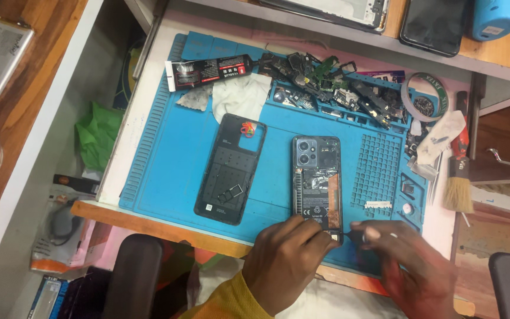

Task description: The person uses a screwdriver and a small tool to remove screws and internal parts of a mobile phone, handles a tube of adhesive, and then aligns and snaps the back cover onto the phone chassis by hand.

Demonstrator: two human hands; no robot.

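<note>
Phone: opened black smartphone [317,183], back removed, flat on blue silicone repair mat [166,171], its lower end nearest the hands.
Left hand [287,257]: fingers curled, pressing phone's 6 o'clock end, steadying it.
Right hand [411,257]: pinching a thin dark tool [352,236], tip at the phone's 5 o'clock corner.
Back cover: black plastic shell [230,168], set aside at phone's 9 o'clock.

Opened phone [317,180] on blue mat [166,159], steadied by left hand [287,260]. Right hand [411,266] pinching a dark tool [355,236] at its lower edge. Back cover [230,168] alongside.

Phone's [317,180] lower end under hands [290,257]
</note>
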